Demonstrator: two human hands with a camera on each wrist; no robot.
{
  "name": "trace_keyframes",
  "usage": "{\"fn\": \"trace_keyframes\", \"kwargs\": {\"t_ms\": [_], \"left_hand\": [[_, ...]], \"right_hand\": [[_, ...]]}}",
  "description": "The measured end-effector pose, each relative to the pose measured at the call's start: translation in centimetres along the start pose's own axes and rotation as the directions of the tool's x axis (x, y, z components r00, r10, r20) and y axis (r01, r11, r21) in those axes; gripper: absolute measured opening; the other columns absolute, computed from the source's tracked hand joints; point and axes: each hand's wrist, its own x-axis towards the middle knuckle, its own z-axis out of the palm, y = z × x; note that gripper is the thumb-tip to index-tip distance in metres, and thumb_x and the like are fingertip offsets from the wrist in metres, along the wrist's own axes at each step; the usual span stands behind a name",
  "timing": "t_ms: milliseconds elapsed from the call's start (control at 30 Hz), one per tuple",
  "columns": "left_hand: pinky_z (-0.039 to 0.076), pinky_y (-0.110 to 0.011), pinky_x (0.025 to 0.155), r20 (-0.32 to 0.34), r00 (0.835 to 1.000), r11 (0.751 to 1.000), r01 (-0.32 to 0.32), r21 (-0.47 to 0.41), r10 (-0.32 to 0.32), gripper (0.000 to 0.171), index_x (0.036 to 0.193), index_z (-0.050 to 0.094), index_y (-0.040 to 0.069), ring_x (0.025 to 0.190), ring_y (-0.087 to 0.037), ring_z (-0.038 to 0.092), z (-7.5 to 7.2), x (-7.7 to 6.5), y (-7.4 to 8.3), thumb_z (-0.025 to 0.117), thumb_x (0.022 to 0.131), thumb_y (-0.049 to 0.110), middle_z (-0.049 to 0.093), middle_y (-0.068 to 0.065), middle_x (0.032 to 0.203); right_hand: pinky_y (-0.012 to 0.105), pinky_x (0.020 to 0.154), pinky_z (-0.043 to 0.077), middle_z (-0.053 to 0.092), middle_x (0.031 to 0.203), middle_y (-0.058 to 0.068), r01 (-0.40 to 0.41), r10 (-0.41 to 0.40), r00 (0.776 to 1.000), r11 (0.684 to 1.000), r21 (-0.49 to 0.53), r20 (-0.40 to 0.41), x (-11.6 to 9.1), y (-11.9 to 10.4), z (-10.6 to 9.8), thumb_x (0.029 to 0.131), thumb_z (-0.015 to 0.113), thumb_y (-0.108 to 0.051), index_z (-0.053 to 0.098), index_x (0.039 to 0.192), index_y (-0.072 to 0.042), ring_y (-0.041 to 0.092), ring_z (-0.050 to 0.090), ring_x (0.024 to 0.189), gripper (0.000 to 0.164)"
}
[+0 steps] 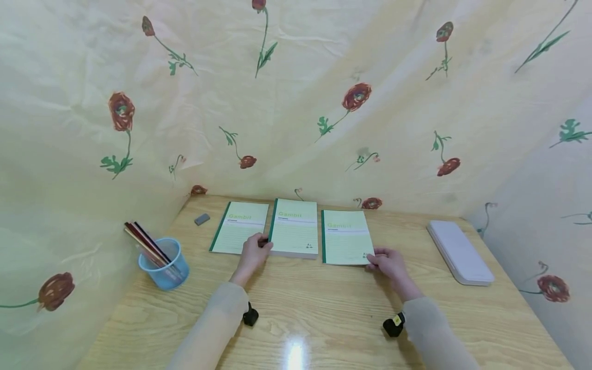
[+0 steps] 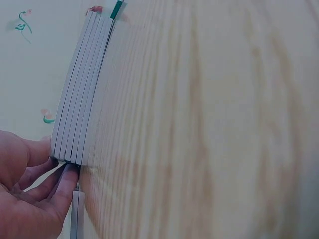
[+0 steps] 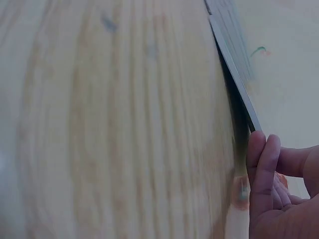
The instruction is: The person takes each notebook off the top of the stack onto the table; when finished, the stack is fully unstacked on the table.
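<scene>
Three pale green notebook spots lie along the back of the table. The middle one is a stack of several notebooks (image 1: 294,226), its page edges (image 2: 79,94) facing the left wrist camera. My left hand (image 1: 254,252) grips that stack at its near left corner, thumb on the cover side and fingers low at the corner. The left notebook (image 1: 240,226) lies beside that hand. With thumb and fingers, my right hand (image 1: 388,262) pinches the near right corner of the right notebook (image 1: 347,236). In the right wrist view, this thin notebook (image 3: 237,74) tilts up, with a dark gap beneath.
A blue pencil cup (image 1: 168,267) with several pencils stands at the left edge. A grey eraser (image 1: 202,219) lies behind it. On the right is a white flat case (image 1: 460,252). Flowered cloth (image 1: 296,103) hangs behind and around the wooden table (image 1: 314,308).
</scene>
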Motion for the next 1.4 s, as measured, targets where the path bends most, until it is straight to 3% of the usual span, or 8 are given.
{"fn": "trace_keyframes", "kwargs": {"t_ms": [467, 1267, 1400], "left_hand": [[0.053, -0.042, 0.087, 0.017, 1.000, 1.000, 0.004, -0.005, -0.004, 0.025, 0.120, 0.063, -0.007, 0.103, -0.031, 0.062, 0.0, -0.1, 0.1, 0.062, 0.098, 0.006, 0.066, -0.017, 0.108], [0.052, -0.042, 0.086, 0.008, 1.000, 1.000, 0.009, -0.009, -0.008, 0.024, 0.118, 0.063, -0.007, 0.101, -0.030, 0.061, -0.1, -0.2, 0.3, 0.062, 0.098, 0.006, 0.066, -0.017, 0.106], [0.052, -0.042, 0.085, 0.010, 1.000, 1.000, 0.010, -0.008, -0.009, 0.023, 0.117, 0.063, -0.007, 0.100, -0.030, 0.061, 0.0, -0.3, 0.3, 0.062, 0.098, 0.005, 0.066, -0.017, 0.106]], "right_hand": [[0.025, 0.064, 0.058, 0.065, 0.095, 0.019, 0.051, -0.058, 0.995, 0.995, -0.085, -0.085, -0.7, 0.2, 1.1, 0.094, 0.064, 0.002, 0.047, 0.127, 0.022, 0.009, 0.066, 0.064, 0.042], [0.024, 0.061, 0.058, 0.062, 0.093, 0.017, 0.039, -0.067, 0.986, 0.982, -0.186, -0.151, -0.3, 0.0, 1.8, 0.093, 0.064, 0.000, 0.053, 0.122, 0.019, 0.010, 0.066, 0.061, 0.036], [0.027, 0.062, 0.057, 0.064, 0.097, 0.021, 0.058, -0.114, 0.980, 0.948, -0.314, -0.163, -0.4, 0.0, 1.5, 0.094, 0.065, -0.008, 0.057, 0.119, 0.016, 0.014, 0.066, 0.068, 0.036]]}}
